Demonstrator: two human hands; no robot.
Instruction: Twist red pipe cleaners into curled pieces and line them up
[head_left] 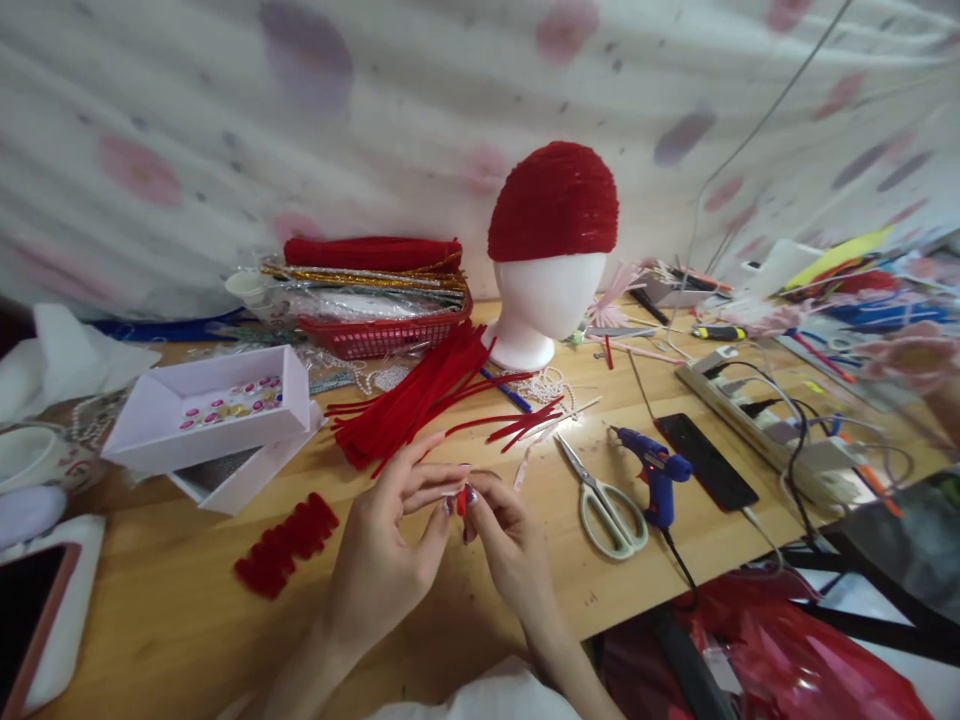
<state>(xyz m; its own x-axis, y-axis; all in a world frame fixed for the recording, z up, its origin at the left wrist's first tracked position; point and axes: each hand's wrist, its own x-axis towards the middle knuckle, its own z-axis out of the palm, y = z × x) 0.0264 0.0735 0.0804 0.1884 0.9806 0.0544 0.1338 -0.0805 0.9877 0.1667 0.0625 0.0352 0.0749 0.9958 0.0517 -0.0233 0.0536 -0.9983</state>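
together, both hands (386, 545) (512, 535) pinch a red piece (461, 503) above a cluttered wooden table (169, 590), flowered cloth (427, 110) behind.

No words, brands or numbers can be read across a crowded wooden worktable (165, 620), seen from inside the room. A few dark marks near the table's front edge are too small to make out.
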